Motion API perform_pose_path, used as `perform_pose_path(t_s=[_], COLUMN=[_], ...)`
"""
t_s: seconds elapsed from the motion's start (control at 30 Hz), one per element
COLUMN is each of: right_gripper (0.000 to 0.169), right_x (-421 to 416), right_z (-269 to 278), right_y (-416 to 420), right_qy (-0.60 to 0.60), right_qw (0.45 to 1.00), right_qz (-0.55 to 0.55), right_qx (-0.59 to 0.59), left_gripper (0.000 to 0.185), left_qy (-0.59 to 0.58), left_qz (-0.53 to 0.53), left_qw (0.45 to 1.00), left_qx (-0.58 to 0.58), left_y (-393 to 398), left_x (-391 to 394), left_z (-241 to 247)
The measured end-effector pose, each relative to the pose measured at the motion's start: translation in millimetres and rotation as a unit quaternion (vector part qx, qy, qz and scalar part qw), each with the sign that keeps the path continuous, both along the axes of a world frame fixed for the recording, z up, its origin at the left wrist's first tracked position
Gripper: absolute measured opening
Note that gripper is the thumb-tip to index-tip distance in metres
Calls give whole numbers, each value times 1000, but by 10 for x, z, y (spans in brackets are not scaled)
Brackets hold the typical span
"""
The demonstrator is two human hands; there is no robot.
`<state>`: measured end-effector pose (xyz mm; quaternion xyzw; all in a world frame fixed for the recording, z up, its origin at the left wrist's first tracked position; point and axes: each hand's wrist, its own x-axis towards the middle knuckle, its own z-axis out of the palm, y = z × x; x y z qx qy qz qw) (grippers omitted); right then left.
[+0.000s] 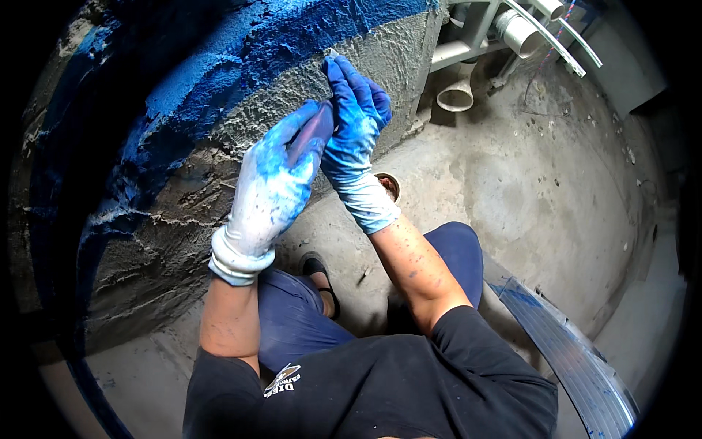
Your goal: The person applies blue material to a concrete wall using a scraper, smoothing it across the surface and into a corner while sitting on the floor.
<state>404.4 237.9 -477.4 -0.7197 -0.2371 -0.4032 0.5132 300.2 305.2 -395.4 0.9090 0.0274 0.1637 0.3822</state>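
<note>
My left hand (274, 181), in a white glove stained blue, grips a purplish, rounded object (313, 131) between thumb and fingers; what it is I cannot tell. Just to its right, my right hand (354, 110), in a glove soaked blue, has its fingertips at the rough wall (392, 60), near the lower edge of the blue coating (219, 60). A small whitish bit (332, 53) shows at those fingertips; whether they hold it is unclear. The wall's upper part is blue, and bare grey cement shows below.
White plastic pipes (518, 33) and a pale frame (471, 33) stand at the upper right above the concrete floor (510, 181). A small round container (388, 185) is partly hidden by my right wrist. A long ribbed panel (565, 351) with blue stains lies at the lower right.
</note>
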Motion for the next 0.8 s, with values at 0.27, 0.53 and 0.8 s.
perform_pose_path(t_s=[0.27, 0.53, 0.8], right_gripper=[54, 47, 49], right_x=[6, -104, -256], right_z=[-45, -54, -3], right_y=[34, 58, 156], right_qy=[-13, 7, 40], right_qw=[998, 997, 992], right_qz=[65, 70, 109], right_qx=[-19, -23, 41], left_gripper=[38, 39, 37], left_qy=[5, 30, -1], left_qz=[29, 52, 48], left_qw=[999, 998, 999], left_qx=[-44, 4, 22], left_y=[22, 27, 43], left_x=[-82, -173, -266], left_z=[-81, -32, 67])
